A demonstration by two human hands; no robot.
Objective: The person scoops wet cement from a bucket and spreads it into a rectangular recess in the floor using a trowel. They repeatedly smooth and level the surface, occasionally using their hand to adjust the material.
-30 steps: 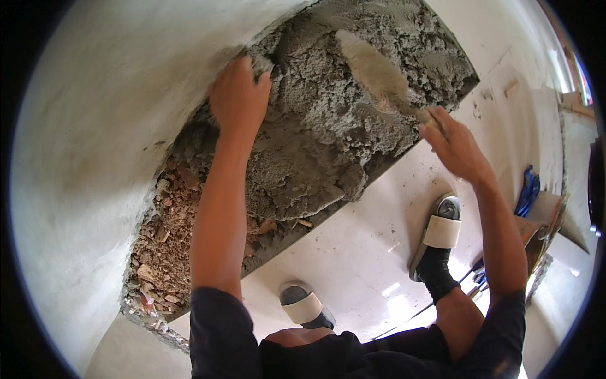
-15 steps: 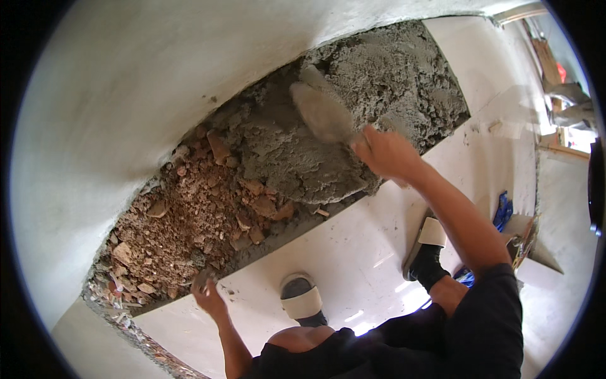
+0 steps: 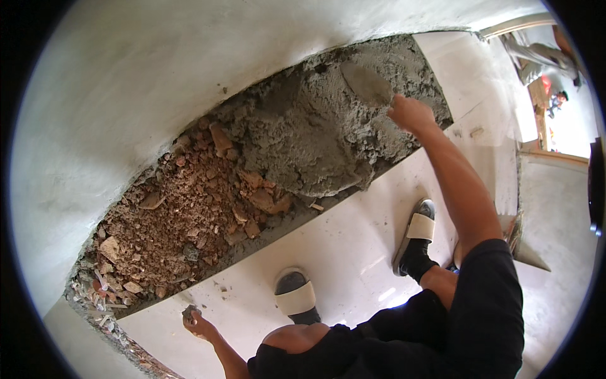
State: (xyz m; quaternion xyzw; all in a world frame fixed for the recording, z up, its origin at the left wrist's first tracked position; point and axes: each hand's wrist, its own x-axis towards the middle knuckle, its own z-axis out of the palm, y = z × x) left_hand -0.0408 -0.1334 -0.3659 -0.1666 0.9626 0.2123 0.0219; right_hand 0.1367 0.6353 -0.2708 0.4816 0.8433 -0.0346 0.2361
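Note:
My right hand (image 3: 411, 115) is closed round the handle of a trowel (image 3: 366, 83). The trowel's flat grey blade points left and rests on or just above the wet mortar (image 3: 303, 145), toward its far right part; whether it touches, I cannot tell. The mortar is rough and lumpy, and borders a bed of brown rubble (image 3: 183, 215) on the left. Over the pale tiles, close to the near left end of the rubble, my left hand (image 3: 201, 327) pinches a small dark grey lump (image 3: 190, 310), its exact kind unclear.
A pale wall (image 3: 145, 95) runs along the far side of the bed. Large light tiles (image 3: 353, 234) edge its near side, where my slippered feet (image 3: 420, 228) stand. At the right, a wooden-framed opening (image 3: 555, 153) shows a person (image 3: 558, 100) beyond.
My right hand has carried the trowel right and away across the mortar. My left hand has come back toward me from the rubble's edge, still holding the lump. The view has shifted slightly.

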